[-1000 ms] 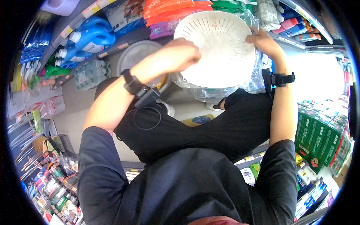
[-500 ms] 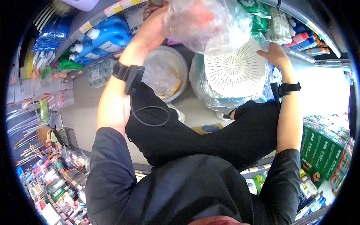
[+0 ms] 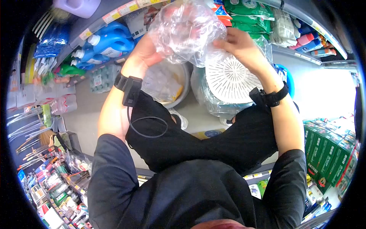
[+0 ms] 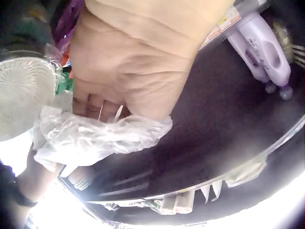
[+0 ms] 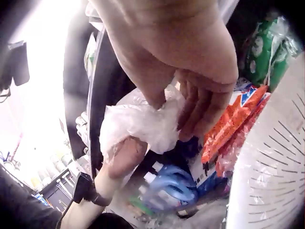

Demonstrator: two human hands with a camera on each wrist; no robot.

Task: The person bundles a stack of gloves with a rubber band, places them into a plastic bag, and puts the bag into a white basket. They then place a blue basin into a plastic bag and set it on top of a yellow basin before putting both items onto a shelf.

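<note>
A crumpled clear plastic bag (image 3: 187, 32) is held up between my two hands. My left hand (image 3: 148, 51) grips it from the left, and in the left wrist view the fingers curl into the gathered film. From the other side my right hand (image 3: 240, 47) pinches the bag's edge between thumb and fingers. Below the right hand lies a white slotted colander (image 3: 233, 78), on a stack wrapped in clear plastic (image 3: 202, 91). In the right wrist view the bunched bag (image 5: 143, 121) hangs between both hands.
A grey tub (image 3: 185, 82) with plastic film inside stands on the floor left of the colander. Shelves ahead carry blue detergent bottles (image 3: 114, 40) and green packs (image 3: 249, 17). Bottled water (image 3: 103, 79) is at the left; green boxes (image 3: 324, 149) are stacked at the right.
My left hand has left the colander and lifted the plastic bag, shifting it left. My right hand has let go of the colander's rim and come inward to the bag.
</note>
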